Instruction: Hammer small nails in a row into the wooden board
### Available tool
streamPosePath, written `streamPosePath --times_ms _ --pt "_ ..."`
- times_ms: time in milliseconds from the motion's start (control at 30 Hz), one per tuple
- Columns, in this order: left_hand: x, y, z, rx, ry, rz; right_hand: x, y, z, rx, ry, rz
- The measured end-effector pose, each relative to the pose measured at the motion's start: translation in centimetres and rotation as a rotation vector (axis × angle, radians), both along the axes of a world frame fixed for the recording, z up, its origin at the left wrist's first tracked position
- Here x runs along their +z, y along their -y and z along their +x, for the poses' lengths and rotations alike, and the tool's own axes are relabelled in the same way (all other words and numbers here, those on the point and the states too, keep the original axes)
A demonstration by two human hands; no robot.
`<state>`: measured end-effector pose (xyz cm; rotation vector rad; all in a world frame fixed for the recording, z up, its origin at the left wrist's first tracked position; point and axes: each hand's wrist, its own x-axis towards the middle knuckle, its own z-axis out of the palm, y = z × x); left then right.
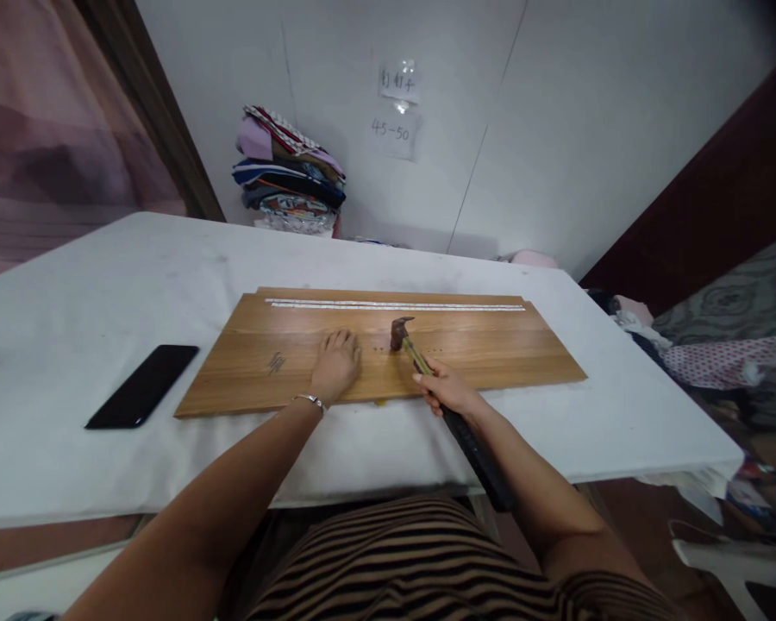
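A claw hammer with a rusty head and a black grip is in my right hand, my fingers wrapped round the handle's yellowish upper part. Its head is over the middle of the wooden board; whether it touches the surface I cannot tell. My left hand lies flat on the board, left of the hammer head, fingers stretched forward. Further left is a small heap of thin dark nails. Tiny dark specks, perhaps nail heads, dot the wood on both sides of the hammer head. Two white measuring strips run along the far edge.
A black phone lies on the white-covered table, left of the board. Folded clothes are stacked against the back wall, beside two taped paper notes. More cloth is heaped beyond the table's right edge.
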<state>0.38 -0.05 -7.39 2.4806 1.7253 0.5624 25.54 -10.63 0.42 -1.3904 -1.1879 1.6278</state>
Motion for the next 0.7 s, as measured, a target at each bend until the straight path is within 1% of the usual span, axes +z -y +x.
streamPosePath --times_ms 200,367,700 --pt "0.25 0.12 0.09 0.015 0.006 -0.011 -0.06 -0.16 0.33 0.010 -0.039 0.036" --pt "0.58 0.24 0.15 0.013 -0.012 -0.023 -0.26 -0.21 0.13 0.014 -0.021 -0.002" --pt "0.59 0.15 0.16 0.014 -0.002 -0.048 0.31 -0.22 -0.02 -0.001 -0.004 -0.019"
